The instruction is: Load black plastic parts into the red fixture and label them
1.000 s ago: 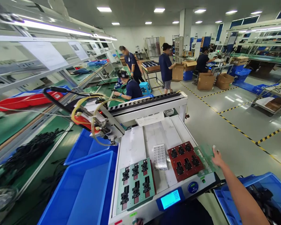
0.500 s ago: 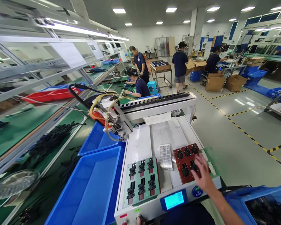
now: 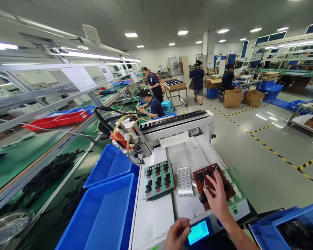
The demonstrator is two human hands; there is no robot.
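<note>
My right hand (image 3: 217, 196) is over the dark red fixture plate (image 3: 231, 192), thumb and fingers drawn together on a black plastic part (image 3: 202, 198) at its front left corner. More black parts sit in that plate, some covered by my fingers. My left hand (image 3: 177, 234) is at the machine's front edge, just left of the lit blue screen (image 3: 198, 232). Its fingers are curled, and anything between them is hidden. Farther back on the left, a pale green fixture plate (image 3: 145, 194) bears several black parts. Between the plates lies a sheet of silvery labels (image 3: 185, 182).
A machine head (image 3: 137, 142) with yellowish hoses hangs from the gantry (image 3: 182, 124). Blue bins (image 3: 99, 211) stand on the left; another bin (image 3: 276, 225) with black parts is at right. A pale green board (image 3: 236, 184) lies beside the red plate. Co-workers (image 3: 156, 107) are beyond.
The green plate has slid back toward the gantry, and the machine head has shifted right. My left hand has risen from the front buttons to beside the screen. My right fingers have closed on a black part.
</note>
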